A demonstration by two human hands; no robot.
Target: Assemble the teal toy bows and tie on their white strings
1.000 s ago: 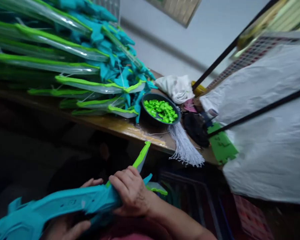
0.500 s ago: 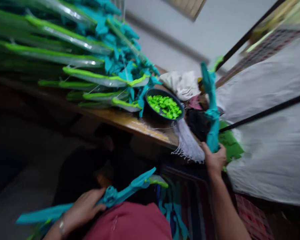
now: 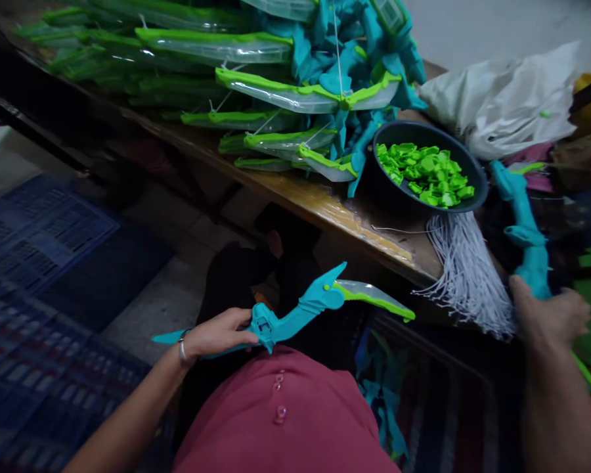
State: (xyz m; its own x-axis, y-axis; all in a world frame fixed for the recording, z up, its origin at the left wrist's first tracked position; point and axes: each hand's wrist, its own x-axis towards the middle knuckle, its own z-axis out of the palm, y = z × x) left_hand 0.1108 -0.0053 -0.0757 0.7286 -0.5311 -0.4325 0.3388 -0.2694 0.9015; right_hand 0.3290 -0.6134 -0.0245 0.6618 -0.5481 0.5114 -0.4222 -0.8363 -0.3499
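Note:
My left hand [image 3: 215, 335] is closed on a teal toy bow piece [image 3: 295, 313] with a clear, green-edged limb, held across my lap above my red shirt. Over at the right edge, my right hand [image 3: 551, 320] grips another teal toy bow piece [image 3: 525, 236] that stands upright near the table. A black bowl [image 3: 389, 190] full of small bright green plastic parts sits on the wooden table [image 3: 325, 203] between the two hands. A bundle of white strings [image 3: 465, 272] hangs over the table's front edge beside the bowl.
A big pile of finished teal and green bows [image 3: 256, 72] covers the table's left and back. A white plastic bag [image 3: 502, 105] lies behind the bowl. Blue plastic crates [image 3: 34, 230] stand on the floor at the left. More teal parts [image 3: 381, 401] lie below my lap.
The view has swung down and left. My right hand with its teal piece has dropped lower at the table's right. The left hand's bow now rests across my lap.

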